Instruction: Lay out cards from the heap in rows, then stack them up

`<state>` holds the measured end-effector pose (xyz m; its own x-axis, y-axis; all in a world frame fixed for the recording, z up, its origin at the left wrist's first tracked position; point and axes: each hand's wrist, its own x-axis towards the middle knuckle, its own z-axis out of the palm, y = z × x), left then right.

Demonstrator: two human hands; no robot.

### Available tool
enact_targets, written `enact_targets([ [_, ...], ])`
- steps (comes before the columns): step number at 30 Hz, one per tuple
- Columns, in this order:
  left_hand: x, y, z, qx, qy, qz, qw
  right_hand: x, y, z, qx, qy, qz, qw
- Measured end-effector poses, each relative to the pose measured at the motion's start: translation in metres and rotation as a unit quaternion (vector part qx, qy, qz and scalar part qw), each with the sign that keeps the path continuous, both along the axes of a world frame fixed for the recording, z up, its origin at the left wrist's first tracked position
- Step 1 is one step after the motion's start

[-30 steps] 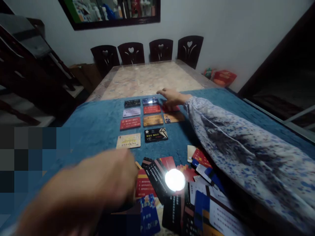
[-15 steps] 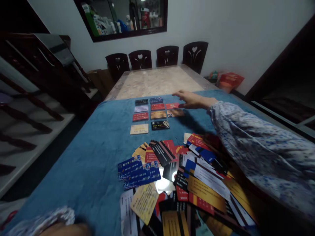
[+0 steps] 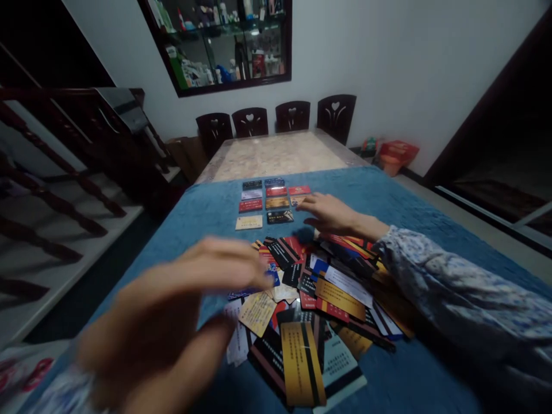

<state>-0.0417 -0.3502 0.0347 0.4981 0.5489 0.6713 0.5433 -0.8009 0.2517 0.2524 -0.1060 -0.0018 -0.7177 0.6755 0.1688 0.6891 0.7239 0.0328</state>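
Note:
A loose heap of plastic cards, with a gold card (image 3: 303, 362) and a pale green card (image 3: 342, 359) at its near side, lies on a blue cloth (image 3: 194, 215). Beyond it, cards sit in rows, among them a black card (image 3: 280, 217), a cream card (image 3: 249, 222) and a red card (image 3: 250, 205). My right hand (image 3: 334, 214) is open, fingers stretched over the right end of the rows, partly covering a gold card there. My left hand (image 3: 159, 296), smeared by motion, hovers above the heap's left side with thumb and fingers apart. It hides most of the blue cards.
Several dark chairs (image 3: 293, 118) stand behind the bare far end of the table (image 3: 267, 155). A wooden stair railing (image 3: 81, 184) is at the left. A red bag (image 3: 397, 152) rests on the floor at the right.
My left hand has risen from the bottom left edge to over the card heap. My right hand has drawn back toward me from the far right card. The view has tilted up slightly.

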Motion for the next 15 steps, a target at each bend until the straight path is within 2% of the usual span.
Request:
enact_targets([
  [2, 0.013, 0.055, 0.004, 0.013, 0.037, -0.017, 0.999, -0.014, -0.023, 0.0, -0.005, -0.03, -0.003, 1.0],
  [3, 0.017, 0.083, 0.002, 0.018, 0.064, -0.026, 0.997, -0.021, -0.032, 0.0, -0.011, -0.044, -0.005, 0.999],
  [5, 0.019, 0.129, -0.011, 0.021, 0.123, -0.035, 0.992, -0.031, -0.046, 0.0, -0.015, -0.065, -0.014, 0.998],
  [7, 0.015, 0.159, -0.031, -0.006, 0.17, -0.02, 0.985, -0.038, -0.053, -0.001, -0.011, -0.074, -0.022, 0.997],
  [9, 0.01, 0.174, -0.051, -0.035, 0.208, 0.002, 0.978, -0.041, -0.054, -0.003, -0.012, -0.072, -0.03, 0.997],
  [11, 0.009, 0.178, -0.066, -0.052, 0.225, 0.017, 0.973, -0.041, -0.053, -0.005, -0.019, -0.064, -0.035, 0.997],
  [15, 0.021, 0.173, -0.076, -0.054, 0.245, 0.034, 0.967, -0.04, -0.045, -0.013, -0.054, -0.045, 0.004, 0.998],
])
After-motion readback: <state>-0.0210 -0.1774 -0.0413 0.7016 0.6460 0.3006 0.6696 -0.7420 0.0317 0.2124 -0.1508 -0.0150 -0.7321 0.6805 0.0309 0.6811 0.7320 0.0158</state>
